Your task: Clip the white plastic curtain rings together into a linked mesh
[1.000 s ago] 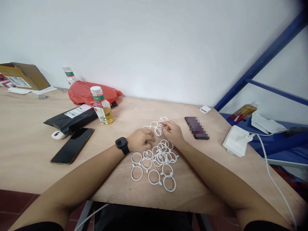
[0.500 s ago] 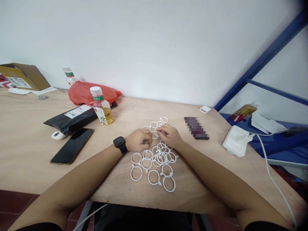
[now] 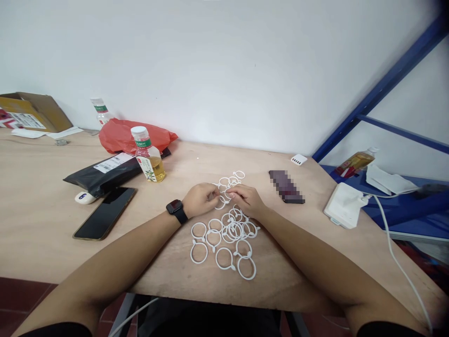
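Observation:
Several white rings with small tabs, one of them a ring point(image 3: 199, 253) at the near left, lie on the wooden table point(image 3: 168, 276), some overlapping. My left hand point(image 3: 201, 201), with a black watch point(image 3: 177, 211) on its wrist, is closed at the left of the upper rings; what its fingertips hold is too small to make out. My right hand point(image 3: 248, 200) is closed in a pinch beside it, among the same rings, its fingertips close to the left ones. Whatever it pinches is not clear either. More rings lie nearer me, between my forearms.
On the left are a phone point(image 3: 105, 214), a white case point(image 3: 85, 197), a black parcel point(image 3: 105, 174), a drink bottle point(image 3: 149, 157) and a red bag point(image 3: 122, 133). To the right sit a blurred dark object point(image 3: 286, 187) and a white adapter point(image 3: 345, 206) with a cable.
My left hand has turned and risen slightly, its fingers now closer to the right fingertips. A ring shows below them. My right hand has barely moved.

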A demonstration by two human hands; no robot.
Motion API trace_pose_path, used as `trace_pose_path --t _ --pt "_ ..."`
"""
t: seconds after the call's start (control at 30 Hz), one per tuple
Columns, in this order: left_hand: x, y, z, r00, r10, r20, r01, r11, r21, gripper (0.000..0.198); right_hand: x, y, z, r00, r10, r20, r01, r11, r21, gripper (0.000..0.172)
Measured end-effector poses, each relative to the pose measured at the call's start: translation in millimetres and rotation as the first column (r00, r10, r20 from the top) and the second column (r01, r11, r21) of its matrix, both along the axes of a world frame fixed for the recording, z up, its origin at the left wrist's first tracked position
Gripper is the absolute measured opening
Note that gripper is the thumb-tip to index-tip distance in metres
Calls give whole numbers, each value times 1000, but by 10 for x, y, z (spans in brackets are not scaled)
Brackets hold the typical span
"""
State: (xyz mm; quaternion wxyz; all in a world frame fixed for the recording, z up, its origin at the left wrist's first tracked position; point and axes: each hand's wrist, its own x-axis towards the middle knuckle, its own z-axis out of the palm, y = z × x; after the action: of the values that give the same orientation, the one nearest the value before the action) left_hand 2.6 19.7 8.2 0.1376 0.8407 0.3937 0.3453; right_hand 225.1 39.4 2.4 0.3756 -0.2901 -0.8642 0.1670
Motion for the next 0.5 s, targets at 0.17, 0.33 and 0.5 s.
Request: trace_pose_path --t 0.17,0.33,0.5 --pt "17 -1 -1 994 90 54 -97 986 132 11 -15 -27 21 997 51 59 -51 999 7 19" --pt "29 -15 10 999 37 30 -42 983 179 14 -24 -30 -1 997 44 69 -45 999 19 17" --pt "41 -23 15 999 -36 -20 40 983 177 20 -3 -21 -29 997 12 78 -12 1000 -5 16"
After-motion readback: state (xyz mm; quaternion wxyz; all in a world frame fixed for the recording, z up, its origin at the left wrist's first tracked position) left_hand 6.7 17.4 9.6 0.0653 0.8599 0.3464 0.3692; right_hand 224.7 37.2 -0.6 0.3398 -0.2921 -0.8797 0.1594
